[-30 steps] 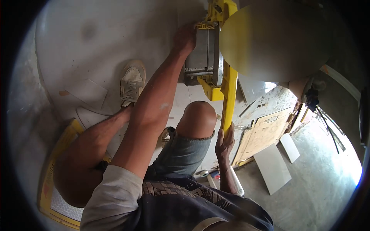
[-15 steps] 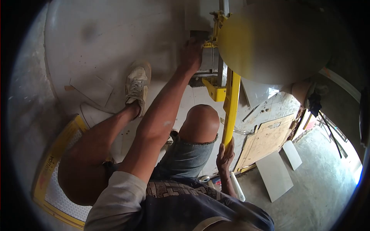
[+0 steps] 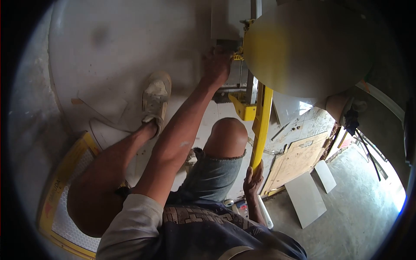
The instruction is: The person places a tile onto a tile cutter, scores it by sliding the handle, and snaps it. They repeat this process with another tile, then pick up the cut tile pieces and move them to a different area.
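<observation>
Clenches right hand (image 3: 253,178) around long yellow metal bar (image 3: 261,123), lays left hand (image 3: 216,64) beyond that grip on grey metal carriage (image 3: 242,74), clasp unclear.

Manual tile cutter (image 3: 242,93), yellow-framed with steel guide rails, lies on the pale floor (image 3: 130,39) and runs away toward the top of the view. Its long yellow lever handle (image 3: 262,125) slants down from the carriage, the lower end clasped in the right hand (image 3: 253,177). A pale tile (image 3: 225,21) lies flat under the rails at the far end.
</observation>
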`<state>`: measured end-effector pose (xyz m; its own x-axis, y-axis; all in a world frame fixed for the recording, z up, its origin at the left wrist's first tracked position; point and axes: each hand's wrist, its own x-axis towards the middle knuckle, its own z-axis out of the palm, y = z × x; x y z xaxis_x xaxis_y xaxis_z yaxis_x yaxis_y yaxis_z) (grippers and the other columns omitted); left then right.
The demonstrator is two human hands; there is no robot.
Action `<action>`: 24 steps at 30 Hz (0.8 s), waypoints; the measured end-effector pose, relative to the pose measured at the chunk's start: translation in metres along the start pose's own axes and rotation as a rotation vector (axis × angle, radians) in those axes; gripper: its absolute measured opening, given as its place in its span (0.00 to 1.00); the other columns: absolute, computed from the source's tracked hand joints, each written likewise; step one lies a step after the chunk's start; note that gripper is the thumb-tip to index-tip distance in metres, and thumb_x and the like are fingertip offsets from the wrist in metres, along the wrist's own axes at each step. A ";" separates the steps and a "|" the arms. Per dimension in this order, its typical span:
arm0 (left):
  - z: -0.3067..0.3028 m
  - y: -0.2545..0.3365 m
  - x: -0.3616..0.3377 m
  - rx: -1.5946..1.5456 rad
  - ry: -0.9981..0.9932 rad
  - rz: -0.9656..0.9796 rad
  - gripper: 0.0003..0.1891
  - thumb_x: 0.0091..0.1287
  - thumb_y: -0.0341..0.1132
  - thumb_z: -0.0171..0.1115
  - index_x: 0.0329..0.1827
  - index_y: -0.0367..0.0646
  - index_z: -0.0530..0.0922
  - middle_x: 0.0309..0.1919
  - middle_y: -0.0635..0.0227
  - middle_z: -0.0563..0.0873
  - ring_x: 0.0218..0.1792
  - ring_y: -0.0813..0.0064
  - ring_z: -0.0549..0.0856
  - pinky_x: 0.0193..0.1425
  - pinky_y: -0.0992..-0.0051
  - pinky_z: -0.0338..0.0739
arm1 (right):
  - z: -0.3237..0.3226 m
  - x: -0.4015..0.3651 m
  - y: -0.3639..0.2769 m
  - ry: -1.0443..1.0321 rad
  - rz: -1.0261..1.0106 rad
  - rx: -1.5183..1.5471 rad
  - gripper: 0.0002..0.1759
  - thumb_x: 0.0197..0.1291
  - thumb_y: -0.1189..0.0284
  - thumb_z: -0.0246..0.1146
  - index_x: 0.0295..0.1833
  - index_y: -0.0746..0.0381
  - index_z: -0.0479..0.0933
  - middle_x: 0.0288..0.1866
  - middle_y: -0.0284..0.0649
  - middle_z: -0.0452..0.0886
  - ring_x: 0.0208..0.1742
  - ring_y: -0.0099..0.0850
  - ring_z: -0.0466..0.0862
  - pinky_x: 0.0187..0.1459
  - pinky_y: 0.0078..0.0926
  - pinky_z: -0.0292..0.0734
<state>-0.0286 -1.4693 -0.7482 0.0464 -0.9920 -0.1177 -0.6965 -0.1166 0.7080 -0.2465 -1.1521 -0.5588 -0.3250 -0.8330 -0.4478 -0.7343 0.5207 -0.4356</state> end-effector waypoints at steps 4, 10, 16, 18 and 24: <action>0.002 -0.007 0.019 0.057 0.076 0.080 0.14 0.69 0.38 0.61 0.56 0.58 0.85 0.62 0.56 0.74 0.65 0.47 0.72 0.63 0.44 0.68 | -0.002 0.017 -0.025 0.041 -0.113 -0.010 0.30 0.71 0.67 0.57 0.73 0.66 0.60 0.38 0.54 0.81 0.31 0.45 0.84 0.35 0.39 0.78; -0.013 0.001 0.025 0.168 0.042 0.084 0.17 0.67 0.38 0.64 0.59 0.63 0.84 0.68 0.56 0.72 0.66 0.48 0.72 0.64 0.44 0.69 | -0.007 0.020 -0.031 0.018 -0.079 -0.014 0.29 0.70 0.67 0.57 0.73 0.64 0.61 0.37 0.50 0.81 0.32 0.45 0.85 0.35 0.38 0.79; -0.021 -0.025 0.068 0.225 0.051 0.168 0.21 0.73 0.45 0.57 0.67 0.50 0.77 0.76 0.55 0.63 0.77 0.41 0.59 0.72 0.32 0.57 | -0.011 0.032 -0.050 0.010 -0.053 0.054 0.28 0.70 0.70 0.58 0.73 0.65 0.63 0.37 0.55 0.81 0.33 0.46 0.84 0.38 0.37 0.79; -0.031 -0.038 0.089 0.305 -0.018 0.171 0.24 0.74 0.46 0.55 0.71 0.49 0.72 0.79 0.60 0.60 0.78 0.41 0.56 0.73 0.30 0.54 | -0.014 0.039 -0.058 -0.021 -0.019 0.067 0.28 0.70 0.70 0.58 0.73 0.65 0.62 0.38 0.57 0.81 0.35 0.48 0.84 0.40 0.37 0.79; -0.041 -0.057 0.137 0.417 -0.116 0.233 0.28 0.74 0.43 0.56 0.76 0.50 0.65 0.82 0.71 0.54 0.80 0.43 0.53 0.74 0.29 0.52 | -0.010 0.062 -0.074 -0.023 -0.002 0.041 0.29 0.70 0.71 0.59 0.73 0.66 0.62 0.42 0.59 0.83 0.40 0.51 0.86 0.43 0.39 0.80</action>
<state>0.0471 -1.6002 -0.7759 -0.2085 -0.9745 -0.0829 -0.9074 0.1611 0.3883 -0.2183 -1.2443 -0.5465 -0.3095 -0.8296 -0.4647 -0.7096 0.5268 -0.4679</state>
